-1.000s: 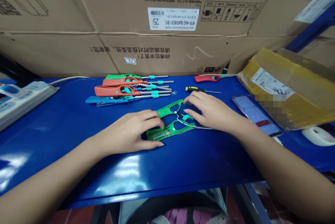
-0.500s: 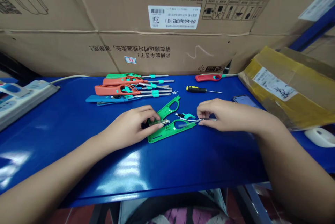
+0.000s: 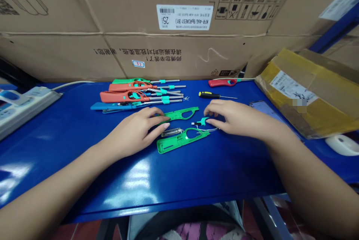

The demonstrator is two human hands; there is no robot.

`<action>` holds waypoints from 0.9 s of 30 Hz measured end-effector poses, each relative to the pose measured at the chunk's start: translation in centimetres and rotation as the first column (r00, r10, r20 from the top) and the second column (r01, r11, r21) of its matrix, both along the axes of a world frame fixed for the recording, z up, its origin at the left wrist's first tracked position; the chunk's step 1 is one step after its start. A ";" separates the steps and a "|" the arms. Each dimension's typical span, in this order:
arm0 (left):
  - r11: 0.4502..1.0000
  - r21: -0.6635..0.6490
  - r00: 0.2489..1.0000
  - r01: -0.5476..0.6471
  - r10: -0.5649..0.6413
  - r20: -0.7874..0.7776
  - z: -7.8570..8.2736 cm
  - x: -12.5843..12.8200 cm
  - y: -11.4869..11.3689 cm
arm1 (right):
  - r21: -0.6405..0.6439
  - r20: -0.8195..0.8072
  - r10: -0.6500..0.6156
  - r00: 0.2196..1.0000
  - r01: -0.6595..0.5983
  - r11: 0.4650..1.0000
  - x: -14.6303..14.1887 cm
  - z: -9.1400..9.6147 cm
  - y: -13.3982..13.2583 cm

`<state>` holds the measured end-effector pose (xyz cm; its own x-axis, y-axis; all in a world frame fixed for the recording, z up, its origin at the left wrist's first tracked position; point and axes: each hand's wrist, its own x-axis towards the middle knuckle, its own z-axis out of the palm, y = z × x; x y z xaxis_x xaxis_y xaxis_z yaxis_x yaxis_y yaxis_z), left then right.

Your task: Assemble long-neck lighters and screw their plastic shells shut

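Observation:
Two green lighter shell halves lie apart on the blue table [image 3: 84, 139]. My left hand [image 3: 137, 131] lies flat with its fingers stretched out, the fingertips resting on the left end of the upper shell half [image 3: 183, 113]. A small clear fuel tube [image 3: 171, 132] lies loose just beside my left thumb, above the lower shell half [image 3: 179, 140]. My right hand [image 3: 237, 118] has its fingers drawn together in a pinch at a teal trigger piece [image 3: 202, 122] with thin wires trailing from it.
Several red, green and blue stick lighters [image 3: 134, 96] are piled behind the hands. A yellow-and-black screwdriver [image 3: 209, 95] and a red lighter [image 3: 224, 82] lie further back. A phone [image 3: 262, 107], a taped parcel [image 3: 308, 94], a power strip [image 3: 19, 107] and cardboard boxes [image 3: 179, 26] surround the table.
My left hand let go of the clear tube and turned the upper shell half level, further back. My right hand moved left from the wire end to the teal trigger piece.

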<state>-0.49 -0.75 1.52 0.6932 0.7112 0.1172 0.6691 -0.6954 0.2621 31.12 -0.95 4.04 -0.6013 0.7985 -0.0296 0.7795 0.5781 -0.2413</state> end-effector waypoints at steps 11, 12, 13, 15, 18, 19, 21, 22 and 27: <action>0.989 -0.006 0.989 0.145 -0.145 -0.043 1.4 0.2 -1.3 | 0.152 0.033 -0.070 0.997 0.064 0.986 0.4 1.0 -0.1; 0.990 -0.030 0.988 0.139 -0.141 -0.063 1.4 0.2 -1.4 | 0.184 0.036 -0.095 0.995 0.087 0.979 0.3 1.5 -0.3; 0.990 -0.054 0.988 0.130 -0.134 -0.077 1.4 0.1 -1.4 | 0.211 0.035 -0.111 0.993 0.102 0.972 0.2 1.9 -0.6; 0.990 -0.080 0.989 0.118 -0.125 -0.085 1.3 -0.1 -1.4 | 0.253 0.019 -0.123 0.992 0.115 0.961 -0.4 2.4 -1.3; 0.992 -0.037 0.991 0.120 -0.122 -0.058 1.3 0.0 -1.4 | 0.272 0.008 -0.092 0.996 0.087 0.958 -1.9 2.2 -2.1; 0.993 -0.013 0.992 0.121 -0.122 -0.044 1.3 0.0 -1.4 | 0.276 0.017 -0.079 0.997 0.071 0.958 -2.4 1.8 -2.2; 0.990 0.019 0.990 0.137 -0.137 -0.017 1.4 0.2 -1.5 | 0.287 -0.015 -0.084 0.996 0.085 0.954 -3.2 0.9 -2.1; 0.988 0.031 0.988 0.153 -0.153 -0.007 1.4 0.3 -1.5 | 0.290 -0.073 -0.092 0.993 0.110 0.951 -3.3 0.4 -2.0; 0.972 0.028 0.972 0.234 -0.234 -0.016 1.2 0.3 -1.6 | 0.216 -0.417 -0.099 0.904 0.205 0.955 -3.2 -1.7 -0.9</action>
